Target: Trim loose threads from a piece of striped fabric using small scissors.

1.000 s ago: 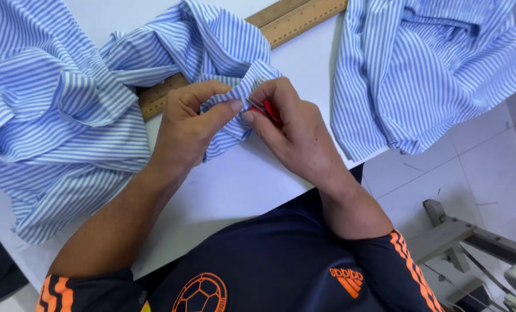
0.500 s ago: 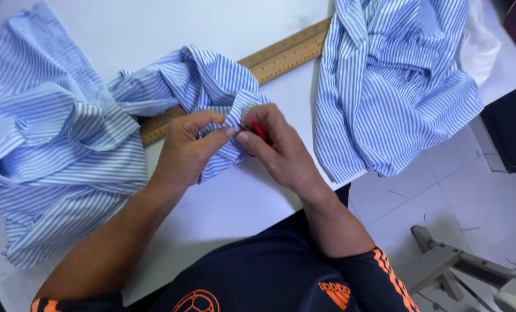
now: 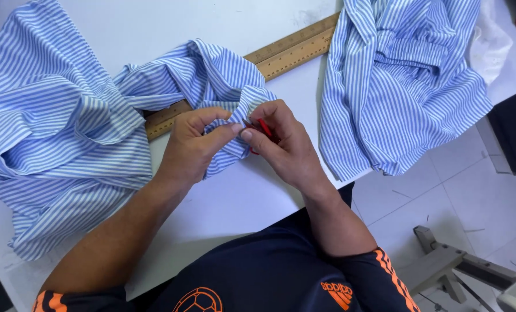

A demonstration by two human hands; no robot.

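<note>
In the head view, the left hand (image 3: 197,147) pinches a fold of the blue-and-white striped shirt (image 3: 67,144), thumb and forefinger closed on the cloth near the middle of the white table (image 3: 235,196). The right hand (image 3: 284,147) is curled tight around a small red thread snipper (image 3: 263,130), touching the same fold. A wooden ruler (image 3: 287,49) runs under the shirt toward the far edge; a second striped garment (image 3: 402,86) hangs over the right edge.

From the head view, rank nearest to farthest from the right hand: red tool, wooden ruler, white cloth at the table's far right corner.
1. red tool, held in the right hand.
2. wooden ruler, just beyond.
3. white cloth, far right.
</note>
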